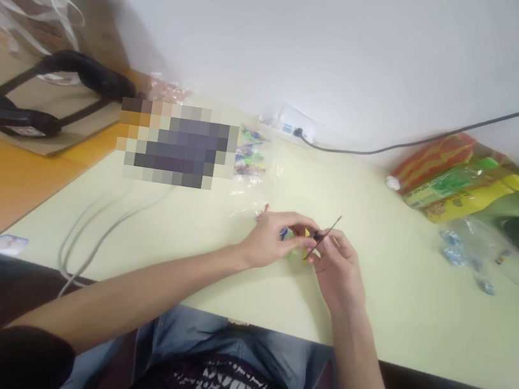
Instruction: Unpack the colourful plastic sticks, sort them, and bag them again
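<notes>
Both of my hands meet above the pale table, fingers closed around small parts. My left hand pinches a small colourful plastic piece, with a blue part and a yellow part showing between the fingers. My right hand grips a thin dark blade-like stick at a small black hub, and it stands slanted across the fingertips. The two sets of fingertips almost touch, and how the pieces join is hidden. A bit of red shows just behind my left hand.
Clear plastic bags with colourful small parts lie behind my hands. A blurred-out dark object is at left with grey cables. A white power strip, drink bottles, blue wrapped bits and a black frame-like headset surround the table.
</notes>
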`<action>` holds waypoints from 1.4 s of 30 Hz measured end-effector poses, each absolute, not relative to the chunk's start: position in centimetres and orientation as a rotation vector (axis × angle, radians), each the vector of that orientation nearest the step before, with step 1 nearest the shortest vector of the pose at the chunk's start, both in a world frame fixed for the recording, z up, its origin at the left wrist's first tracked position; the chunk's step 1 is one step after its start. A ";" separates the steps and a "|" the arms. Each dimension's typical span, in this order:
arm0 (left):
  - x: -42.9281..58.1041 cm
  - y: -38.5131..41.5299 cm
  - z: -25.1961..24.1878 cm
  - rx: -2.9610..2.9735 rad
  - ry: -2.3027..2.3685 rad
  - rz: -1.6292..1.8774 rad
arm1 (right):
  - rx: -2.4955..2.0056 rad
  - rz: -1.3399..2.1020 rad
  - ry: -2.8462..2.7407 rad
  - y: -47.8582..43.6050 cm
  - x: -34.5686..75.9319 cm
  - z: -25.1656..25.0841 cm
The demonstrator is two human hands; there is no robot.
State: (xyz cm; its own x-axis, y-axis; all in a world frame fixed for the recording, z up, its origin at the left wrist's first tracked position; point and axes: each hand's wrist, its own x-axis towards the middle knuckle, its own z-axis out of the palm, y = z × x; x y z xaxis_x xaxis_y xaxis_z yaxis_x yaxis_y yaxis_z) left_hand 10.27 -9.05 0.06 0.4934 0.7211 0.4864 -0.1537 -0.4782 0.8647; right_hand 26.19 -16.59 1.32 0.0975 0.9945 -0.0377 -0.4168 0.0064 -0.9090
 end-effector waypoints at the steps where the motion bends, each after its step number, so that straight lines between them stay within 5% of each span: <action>1: 10.2 -9.0 0.0 1.773 0.482 1.124 | -0.948 1.317 -0.812 -16.5 26.2 1.3; 42: 10.0 -8.4 -0.4 1.813 0.513 1.080 | -0.994 1.473 -0.788 -16.0 26.4 0.5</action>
